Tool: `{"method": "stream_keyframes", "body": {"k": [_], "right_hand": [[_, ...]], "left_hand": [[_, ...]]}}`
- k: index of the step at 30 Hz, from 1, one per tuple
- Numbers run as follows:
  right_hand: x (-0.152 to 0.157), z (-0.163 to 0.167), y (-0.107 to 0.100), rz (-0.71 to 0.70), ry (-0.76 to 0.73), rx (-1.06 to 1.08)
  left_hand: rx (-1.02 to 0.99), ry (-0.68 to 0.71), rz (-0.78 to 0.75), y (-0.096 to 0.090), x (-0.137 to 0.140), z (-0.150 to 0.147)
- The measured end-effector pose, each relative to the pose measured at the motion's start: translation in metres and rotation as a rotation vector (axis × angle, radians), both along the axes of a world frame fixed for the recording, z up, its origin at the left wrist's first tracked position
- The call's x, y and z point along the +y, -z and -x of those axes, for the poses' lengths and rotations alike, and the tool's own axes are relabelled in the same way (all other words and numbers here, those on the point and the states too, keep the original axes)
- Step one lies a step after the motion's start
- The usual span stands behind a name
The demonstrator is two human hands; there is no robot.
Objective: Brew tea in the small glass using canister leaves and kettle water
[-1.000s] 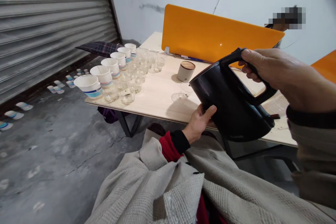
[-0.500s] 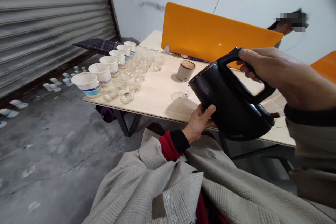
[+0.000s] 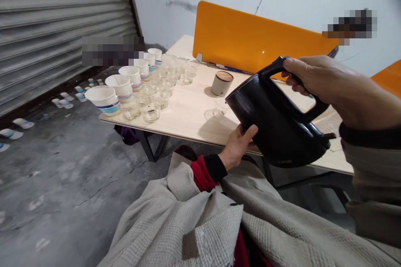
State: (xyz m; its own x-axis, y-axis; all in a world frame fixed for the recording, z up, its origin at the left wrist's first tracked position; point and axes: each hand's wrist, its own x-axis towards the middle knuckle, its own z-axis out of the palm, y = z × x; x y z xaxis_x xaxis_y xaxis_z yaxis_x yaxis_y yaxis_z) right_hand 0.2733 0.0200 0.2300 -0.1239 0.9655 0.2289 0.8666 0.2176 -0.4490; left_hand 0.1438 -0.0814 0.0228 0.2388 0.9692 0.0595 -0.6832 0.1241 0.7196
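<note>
A black electric kettle (image 3: 275, 125) is tilted toward the left over the near edge of the table. My right hand (image 3: 310, 75) wraps around its handle, thumb on top. At the kettle's lower left side is my left hand (image 3: 236, 146), thumb against the dark body; its other fingers are mostly hidden behind the kettle. Just left of the spout, a clear glass (image 3: 216, 113) with dark bits in it sits on the table, partly covered by the kettle. A pale canister (image 3: 222, 84) with a wooden lid stands behind it.
Several paper cups (image 3: 103, 99) line the left side of the wooden table (image 3: 184, 121), beside several small clear glasses (image 3: 152, 113). An orange divider (image 3: 257, 37) rises at the back, with a person beyond it. More paper cups (image 3: 23, 123) lie on the concrete floor.
The kettle and both my hands stay in nearly the same place, with only a very slight shift. The person behind the divider has moved a little.
</note>
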Motion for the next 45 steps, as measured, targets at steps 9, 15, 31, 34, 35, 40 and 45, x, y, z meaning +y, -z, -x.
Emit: {"method": "stream_keyframes", "body": {"k": [9,15,31,34,35,40,45], "right_hand": [[0.006,0.001,0.001,0.026,0.107,-0.025],[-0.011,0.022,-0.008,0.021,0.179,-0.03],[-0.01,0.009,-0.003,0.019,0.161,-0.036],[-0.017,0.008,-0.004,0.028,0.148,-0.034],[-0.022,0.009,-0.005,0.033,0.149,-0.032],[-0.053,0.016,-0.008,-0.026,0.104,0.161],[-0.066,0.004,0.002,-0.155,0.114,0.462]], "left_hand": [[-0.001,-0.014,0.003,0.004,0.004,-0.002],[0.002,-0.015,0.013,0.004,0.008,-0.001],[0.002,-0.062,-0.019,0.006,0.015,-0.002],[-0.006,-0.091,-0.029,0.004,0.014,-0.001],[-0.006,-0.082,-0.024,0.003,0.013,0.0],[0.064,-0.031,-0.023,-0.001,0.01,0.005],[0.16,-0.124,-0.129,-0.006,0.015,0.008]]}}
